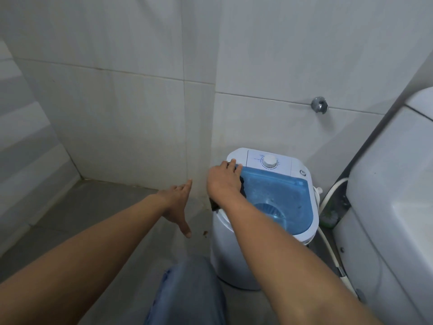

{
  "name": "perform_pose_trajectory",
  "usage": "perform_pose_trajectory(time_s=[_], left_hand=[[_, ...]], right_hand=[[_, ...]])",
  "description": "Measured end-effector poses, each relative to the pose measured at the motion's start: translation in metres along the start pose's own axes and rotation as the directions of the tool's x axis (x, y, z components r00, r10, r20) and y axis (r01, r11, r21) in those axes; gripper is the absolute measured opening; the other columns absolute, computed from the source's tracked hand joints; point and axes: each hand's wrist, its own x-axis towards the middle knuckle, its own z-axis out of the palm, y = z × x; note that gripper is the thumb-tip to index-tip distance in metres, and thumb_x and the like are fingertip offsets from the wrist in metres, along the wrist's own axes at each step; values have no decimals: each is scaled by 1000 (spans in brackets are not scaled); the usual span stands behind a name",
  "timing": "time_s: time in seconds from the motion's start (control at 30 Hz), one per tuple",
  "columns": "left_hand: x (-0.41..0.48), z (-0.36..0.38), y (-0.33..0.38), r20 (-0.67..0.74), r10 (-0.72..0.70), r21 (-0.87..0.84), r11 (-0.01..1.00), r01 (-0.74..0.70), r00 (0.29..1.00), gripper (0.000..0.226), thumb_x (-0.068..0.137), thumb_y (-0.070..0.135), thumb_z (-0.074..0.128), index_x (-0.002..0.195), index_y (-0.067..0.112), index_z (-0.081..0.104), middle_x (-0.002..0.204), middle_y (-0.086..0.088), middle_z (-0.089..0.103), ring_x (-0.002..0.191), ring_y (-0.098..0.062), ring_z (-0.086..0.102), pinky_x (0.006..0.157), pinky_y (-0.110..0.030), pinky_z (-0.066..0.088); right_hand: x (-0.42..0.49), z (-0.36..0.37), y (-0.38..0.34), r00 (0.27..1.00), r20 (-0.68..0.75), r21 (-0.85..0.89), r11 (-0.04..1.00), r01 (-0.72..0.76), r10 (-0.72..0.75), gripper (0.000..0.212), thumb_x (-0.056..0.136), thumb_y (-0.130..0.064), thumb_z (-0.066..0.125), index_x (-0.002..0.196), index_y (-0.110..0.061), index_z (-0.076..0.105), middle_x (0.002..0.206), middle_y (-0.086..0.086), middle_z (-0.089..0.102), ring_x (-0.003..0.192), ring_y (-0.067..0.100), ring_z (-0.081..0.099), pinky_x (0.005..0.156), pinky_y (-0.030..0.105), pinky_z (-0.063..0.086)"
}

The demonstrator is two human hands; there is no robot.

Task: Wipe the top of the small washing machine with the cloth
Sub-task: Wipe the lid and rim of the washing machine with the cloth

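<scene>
My right hand (223,181) pressed the dark cloth (241,187) flat on the washing machine (234,252) top, at the left edge of its blue lid (278,191). Left hand (179,205) hung open, empty. Mid-wipe, I judged; next sweep needed to go rightward across the lid.

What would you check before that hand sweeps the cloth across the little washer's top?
1. Dark cloth under the right hand: ok, pressed flat on the washer's left edge.
2. Blue lid closed: ok.
3. Sweep path clear: ok, nothing lies on the lid.
4. White dial out of the way: ok, it sits behind the lid.
5. Left hand clear of the washing machine: ok, open in the air beside it.
6. Cloth damp or clean: cannot tell.
</scene>
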Motion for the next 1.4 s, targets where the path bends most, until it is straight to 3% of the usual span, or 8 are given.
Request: perform_pose_trajectory(time_s=[0.13,0.43,0.63,0.8,0.97,1.17,1.3,1.4], left_hand=[[-10,4,-1,-19,-18,8,1000,18,1000,168,49,70,89,153,14,-30,170,-10,2,155,-30,10,123,-52,22],[-22,6,2,-90,3,-18,1000,-5,996,165,51,73,85,153,16,-31,170,-7,-8,157,-29,-1,124,-55,15],[-19,10,12,-67,17,0,1000,-17,998,163,51,72,86,155,16,-27,170,-6,-7,157,-28,1,123,-59,14],[-15,2,13,-29,-14,10,1000,14,999,166,48,71,88,156,14,-25,170,-7,-5,156,-29,4,123,-56,19],[-14,-5,19,-26,-7,20,1000,8,1000,167,48,72,88,155,15,-27,170,-7,-6,156,-29,3,123,-55,20],[-14,-14,39,-69,21,22,1000,-19,997,168,46,69,91,156,13,-24,171,-6,-3,156,-28,7,123,-52,22],[-10,-14,50,-103,60,22,998,-58,993,166,47,65,92,157,17,-21,171,-4,0,155,-28,9,122,-52,24],[-7,-8,57,-119,86,8,996,-85,989,163,47,61,94,158,24,-19,170,-1,0,155,-29,7,118,-60,25]], right_hand=[[41,-7,13,999,22,45,999,-30,29,53,87,-4,45,140,-8,45,152,22,31,146,43,10,117,59,2],[59,2,90,976,-201,104,993,-59,79,48,90,0,46,137,-1,42,147,17,36,144,39,20,115,57,16],[35,-19,92,936,-215,366,866,342,-279,27,89,-10,54,115,-14,52,115,10,54,105,35,51,94,44,41],[2,-4,57,931,-45,217,906,363,-362,14,93,-14,51,106,-10,52,113,14,52,106,35,48,81,37,33],[-34,13,57,902,-141,272,860,431,-408,10,92,-16,55,102,-12,55,108,7,53,112,27,46,112,48,24],[-93,3,85,830,-53,243,799,550,-556,42,95,-16,55,135,-19,48,142,2,48,137,21,34,120,47,13],[-110,-18,110,785,144,153,798,583,-602,31,93,-22,53,123,-29,51,128,-3,56,120,26,51,104,49,39],[-115,-27,124,872,133,219,872,438,-472,22,91,-30,52,114,-32,53,115,-7,61,104,22,58,88,43,49]])
